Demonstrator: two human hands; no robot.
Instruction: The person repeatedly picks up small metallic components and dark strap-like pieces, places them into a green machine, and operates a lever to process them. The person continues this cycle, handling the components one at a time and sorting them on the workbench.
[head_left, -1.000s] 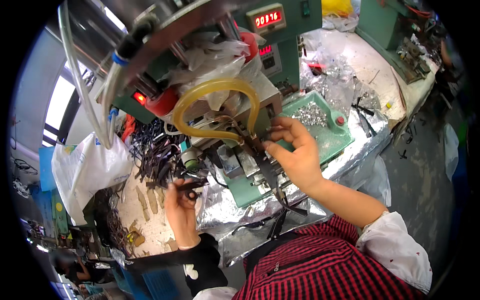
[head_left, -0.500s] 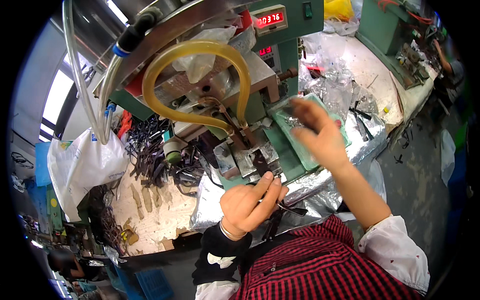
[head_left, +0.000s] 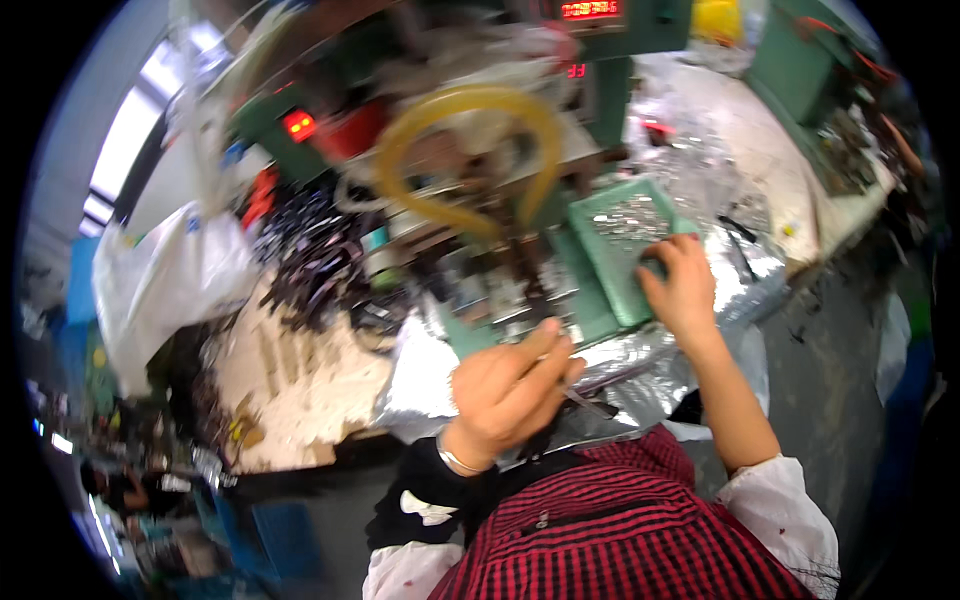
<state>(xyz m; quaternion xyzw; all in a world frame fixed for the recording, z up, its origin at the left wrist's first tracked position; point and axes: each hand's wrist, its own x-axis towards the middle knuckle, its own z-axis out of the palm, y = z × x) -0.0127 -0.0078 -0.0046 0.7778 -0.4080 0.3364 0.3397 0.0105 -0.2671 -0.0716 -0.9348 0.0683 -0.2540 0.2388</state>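
Observation:
My left hand point(head_left: 505, 390) is closed on a black strap point(head_left: 538, 303) at the front of the machine's metal fixture point(head_left: 500, 300). The strap's far end lies on the fixture, and loose dark ends hang below my fingers. My right hand point(head_left: 685, 290) is at the right side of a green tray point(head_left: 622, 290), fingers bent and thumb apart from them. Small shiny metal pieces point(head_left: 630, 217) lie in the tray's far part. Blur hides whether anything small is at my right fingertips.
A yellowish hose point(head_left: 460, 95) loops above the fixture. To the left are a pile of dark straps point(head_left: 320, 260) and a white plastic bag point(head_left: 170, 280). Silvery sheeting point(head_left: 640, 375) covers the bench's front edge. Another green machine point(head_left: 800, 80) stands at the far right.
My right hand has come down from above the tray to its right side, and the metal pieces now show. My left hand keeps hold of the strap. The whole view has shifted and blurred.

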